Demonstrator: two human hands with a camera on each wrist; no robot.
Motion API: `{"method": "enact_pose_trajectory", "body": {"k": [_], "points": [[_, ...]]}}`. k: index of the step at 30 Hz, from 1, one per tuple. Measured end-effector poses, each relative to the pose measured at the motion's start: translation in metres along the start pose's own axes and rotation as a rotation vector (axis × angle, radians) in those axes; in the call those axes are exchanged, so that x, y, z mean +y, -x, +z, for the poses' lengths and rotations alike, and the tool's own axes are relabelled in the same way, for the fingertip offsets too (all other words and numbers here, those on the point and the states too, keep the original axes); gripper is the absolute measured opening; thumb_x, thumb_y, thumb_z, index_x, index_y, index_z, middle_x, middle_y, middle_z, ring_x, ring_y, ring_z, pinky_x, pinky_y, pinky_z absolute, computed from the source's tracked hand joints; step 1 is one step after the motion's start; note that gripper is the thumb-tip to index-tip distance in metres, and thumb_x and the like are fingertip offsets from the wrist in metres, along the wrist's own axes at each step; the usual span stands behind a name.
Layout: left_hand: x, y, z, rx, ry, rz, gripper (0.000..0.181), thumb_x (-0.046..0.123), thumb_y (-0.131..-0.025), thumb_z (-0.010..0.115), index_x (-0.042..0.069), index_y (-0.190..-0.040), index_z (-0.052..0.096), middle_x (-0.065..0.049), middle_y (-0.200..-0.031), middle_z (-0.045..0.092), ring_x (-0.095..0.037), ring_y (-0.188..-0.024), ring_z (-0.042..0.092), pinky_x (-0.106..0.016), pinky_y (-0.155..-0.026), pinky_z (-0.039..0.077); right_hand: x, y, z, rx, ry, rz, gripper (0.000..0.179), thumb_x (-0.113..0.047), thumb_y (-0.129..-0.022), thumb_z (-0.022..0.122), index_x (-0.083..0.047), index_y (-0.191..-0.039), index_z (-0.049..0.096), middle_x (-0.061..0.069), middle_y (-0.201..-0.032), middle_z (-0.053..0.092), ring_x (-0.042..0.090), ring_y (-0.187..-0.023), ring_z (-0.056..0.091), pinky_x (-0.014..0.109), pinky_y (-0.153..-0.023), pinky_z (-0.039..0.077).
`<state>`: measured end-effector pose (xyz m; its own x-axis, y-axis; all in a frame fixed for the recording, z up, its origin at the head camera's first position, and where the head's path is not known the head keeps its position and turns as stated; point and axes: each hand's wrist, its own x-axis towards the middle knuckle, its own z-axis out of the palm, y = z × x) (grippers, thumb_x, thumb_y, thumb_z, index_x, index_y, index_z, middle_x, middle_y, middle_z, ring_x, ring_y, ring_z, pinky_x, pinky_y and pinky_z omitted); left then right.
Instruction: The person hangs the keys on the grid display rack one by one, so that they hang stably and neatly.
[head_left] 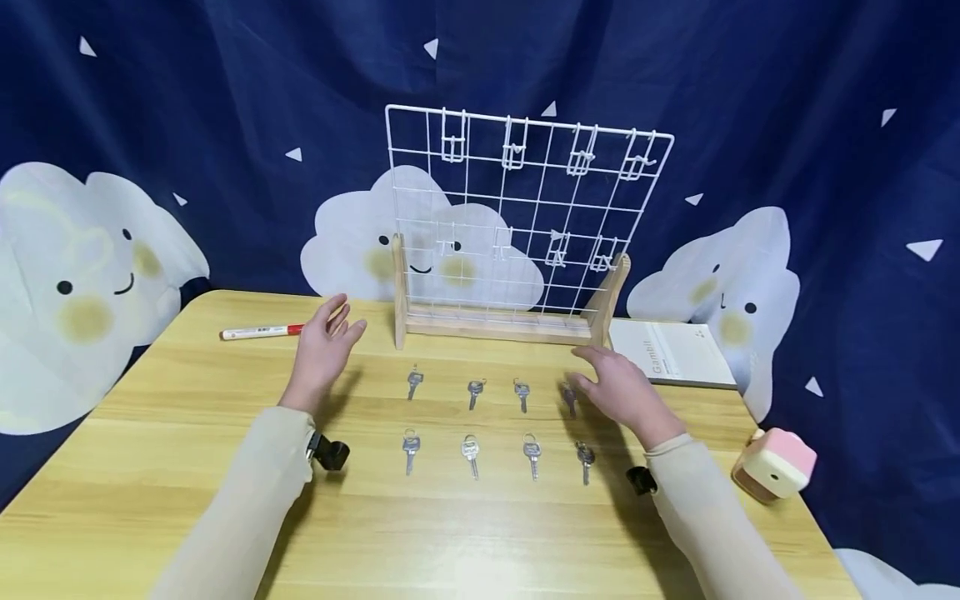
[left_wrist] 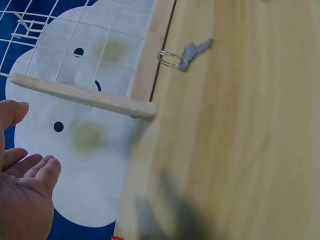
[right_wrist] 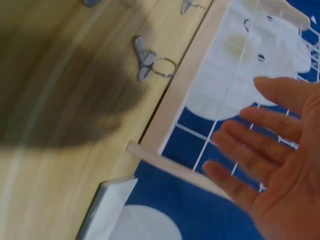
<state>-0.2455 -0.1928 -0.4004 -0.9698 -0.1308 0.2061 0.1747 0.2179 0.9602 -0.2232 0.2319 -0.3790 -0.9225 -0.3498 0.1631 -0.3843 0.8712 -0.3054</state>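
Note:
Several silver keys with rings lie in two rows on the wooden table, among them a back-row key (head_left: 415, 381) and a front-row key (head_left: 411, 443). My left hand (head_left: 322, 350) is held above the table, left of the keys, its fingers loosely bent around nothing. Over the right end of the back row hovers my right hand (head_left: 621, 390), partly above a key (head_left: 569, 398). Its fingers look spread and empty in the right wrist view. Behind the keys stands a white wire grid rack (head_left: 540, 200) on a wooden base (head_left: 495, 327), with several white hooks (head_left: 513, 156) on it.
A white marker with a red cap (head_left: 258, 332) lies behind my left hand. At the back right is a pale book (head_left: 675, 352), partly behind the rack's foot. A pink and cream box-shaped object (head_left: 776, 467) sits by the right edge. A dark blue curtain (head_left: 247, 100) hangs behind.

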Motion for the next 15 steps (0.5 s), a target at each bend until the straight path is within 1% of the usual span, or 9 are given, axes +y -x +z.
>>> {"method": "enact_pose_trajectory", "body": {"k": [3, 6, 11, 15], "points": [[0.006, -0.01, 0.005, -0.003, 0.032, 0.008, 0.063, 0.016, -0.097, 0.063, 0.0, -0.151, 0.032, -0.015, -0.155, 0.032, -0.025, -0.14, 0.034, -0.034, -0.113, 0.035, -0.01, -0.012, 0.004, -0.012, -0.007, -0.057, 0.042, -0.018, -0.093, 0.068, 0.002, -0.13, 0.06, 0.021, -0.131, 0.059, 0.041, -0.12, 0.054, 0.054, -0.105, 0.042], [0.014, -0.02, 0.009, 0.004, 0.029, 0.017, 0.062, 0.016, -0.097, 0.063, -0.002, -0.149, 0.034, -0.016, -0.153, 0.035, -0.024, -0.139, 0.036, -0.031, -0.112, 0.036, -0.02, -0.021, 0.008, -0.019, -0.037, -0.1, 0.039, -0.012, -0.092, 0.069, 0.001, -0.128, 0.062, 0.02, -0.128, 0.061, 0.039, -0.12, 0.055, 0.052, -0.105, 0.043], [0.025, -0.037, 0.014, 0.049, -0.014, 0.054, 0.059, 0.014, -0.096, 0.064, -0.003, -0.147, 0.039, -0.017, -0.151, 0.039, -0.024, -0.138, 0.037, -0.028, -0.112, 0.036, -0.035, -0.034, 0.015, -0.059, -0.114, -0.136, 0.038, -0.009, -0.091, 0.07, 0.0, -0.128, 0.063, 0.017, -0.129, 0.061, 0.036, -0.122, 0.054, 0.049, -0.107, 0.043], [0.029, -0.048, 0.017, 0.058, -0.022, 0.08, 0.057, 0.012, -0.096, 0.063, -0.004, -0.145, 0.04, -0.018, -0.15, 0.041, -0.024, -0.138, 0.039, -0.027, -0.112, 0.036, -0.044, -0.043, 0.021, -0.082, -0.169, -0.153, 0.037, -0.01, -0.092, 0.069, -0.001, -0.127, 0.063, 0.016, -0.127, 0.062, 0.034, -0.119, 0.056, 0.048, -0.104, 0.045]]}}
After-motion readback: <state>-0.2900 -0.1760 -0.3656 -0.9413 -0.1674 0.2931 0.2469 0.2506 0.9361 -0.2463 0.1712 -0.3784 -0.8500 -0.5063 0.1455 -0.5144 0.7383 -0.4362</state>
